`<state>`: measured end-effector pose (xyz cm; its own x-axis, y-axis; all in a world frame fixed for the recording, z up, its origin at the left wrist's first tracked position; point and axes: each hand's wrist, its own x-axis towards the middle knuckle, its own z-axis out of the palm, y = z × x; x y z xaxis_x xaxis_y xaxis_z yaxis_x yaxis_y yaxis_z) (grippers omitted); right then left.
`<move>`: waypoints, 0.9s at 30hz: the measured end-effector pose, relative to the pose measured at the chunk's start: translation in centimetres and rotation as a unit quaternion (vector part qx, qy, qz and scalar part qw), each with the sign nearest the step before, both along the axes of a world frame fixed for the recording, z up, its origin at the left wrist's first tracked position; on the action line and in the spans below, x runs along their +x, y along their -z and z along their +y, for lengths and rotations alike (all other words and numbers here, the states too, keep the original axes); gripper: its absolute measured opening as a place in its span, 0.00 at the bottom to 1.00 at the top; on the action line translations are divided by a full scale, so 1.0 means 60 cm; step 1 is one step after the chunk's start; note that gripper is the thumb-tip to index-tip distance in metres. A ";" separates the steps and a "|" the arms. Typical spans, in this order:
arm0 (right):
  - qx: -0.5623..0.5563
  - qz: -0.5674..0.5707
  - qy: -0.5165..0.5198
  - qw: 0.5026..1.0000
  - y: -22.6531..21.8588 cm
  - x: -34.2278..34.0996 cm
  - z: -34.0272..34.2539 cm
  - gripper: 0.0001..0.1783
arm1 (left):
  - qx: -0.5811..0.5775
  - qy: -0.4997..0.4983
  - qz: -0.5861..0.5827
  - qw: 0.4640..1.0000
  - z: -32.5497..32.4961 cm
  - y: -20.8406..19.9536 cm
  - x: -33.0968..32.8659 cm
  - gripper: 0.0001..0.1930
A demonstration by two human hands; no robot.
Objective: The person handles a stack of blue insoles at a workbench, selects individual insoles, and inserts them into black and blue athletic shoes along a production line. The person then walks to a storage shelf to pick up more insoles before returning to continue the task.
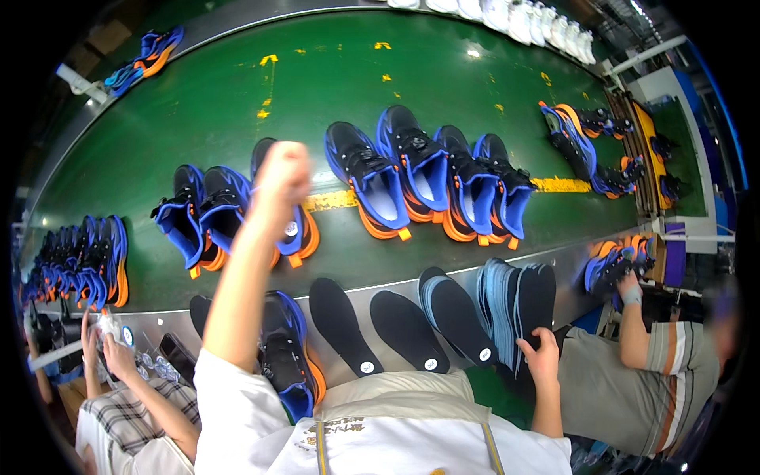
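My left hand point(285, 170) is a closed fist over a black and blue shoe point(309, 237) with an orange sole on the green table. The fist hides much of that shoe, and what it holds, if anything, is hidden. A white round sticker shows inside the shoe. At the near edge, my right hand point(544, 356) has its thumb and fingers apart at the heel end of a stack of black insoles point(534, 293) with light blue undersides. Beside the stack lie a smaller pile of insoles point(459, 317) and two single insoles point(408, 328), point(340, 321).
Similar shoes stand on the green table point(427, 79) left point(222, 202) and right point(404, 154) of my left arm. One shoe point(285, 348) lies near my body. Co-workers sit at my left point(142, 412) and right point(657, 380). White shoes point(522, 20) line the far side.
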<state>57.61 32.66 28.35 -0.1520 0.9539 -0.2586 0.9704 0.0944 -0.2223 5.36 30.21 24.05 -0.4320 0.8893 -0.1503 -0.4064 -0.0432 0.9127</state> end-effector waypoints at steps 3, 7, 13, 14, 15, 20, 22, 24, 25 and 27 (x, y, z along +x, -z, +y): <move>0.069 0.085 0.017 0.994 0.002 0.048 0.020 0.18 | -0.103 -0.012 0.505 0.857 0.046 0.006 0.099 0.28; 0.093 0.251 -0.022 0.963 -0.083 -0.066 0.110 0.07 | -0.150 0.028 0.575 0.804 0.085 0.068 0.110 0.28; -0.368 0.270 -0.149 0.877 -0.117 -0.395 0.191 0.07 | -0.218 0.049 0.393 0.892 0.125 0.069 0.050 0.26; -0.373 0.242 -0.176 0.878 -0.101 -0.431 0.196 0.08 | -0.243 0.069 0.373 0.893 0.129 0.064 0.047 0.26; -0.380 0.227 -0.177 0.879 -0.072 -0.457 0.199 0.08 | -0.238 0.080 0.368 0.895 0.131 0.065 0.049 0.27; -0.072 0.056 -0.416 0.905 0.101 -0.557 0.178 0.09 | -0.224 0.108 0.284 0.926 0.109 0.090 0.053 0.26; 0.039 -0.005 -0.494 0.869 0.128 -0.564 0.141 0.09 | -0.231 0.108 0.268 0.929 0.100 0.113 0.043 0.25; 0.019 -0.015 -0.487 0.873 0.139 -0.561 0.130 0.09 | -0.195 0.114 0.210 0.951 0.090 0.114 0.042 0.24; 0.099 0.029 -0.489 0.866 0.139 -0.550 0.128 0.08 | -0.184 0.116 0.208 0.954 0.090 0.118 0.044 0.24; 0.194 0.055 -0.480 0.854 0.109 -0.544 0.122 0.10 | -0.176 0.097 0.225 0.953 0.086 0.108 0.055 0.26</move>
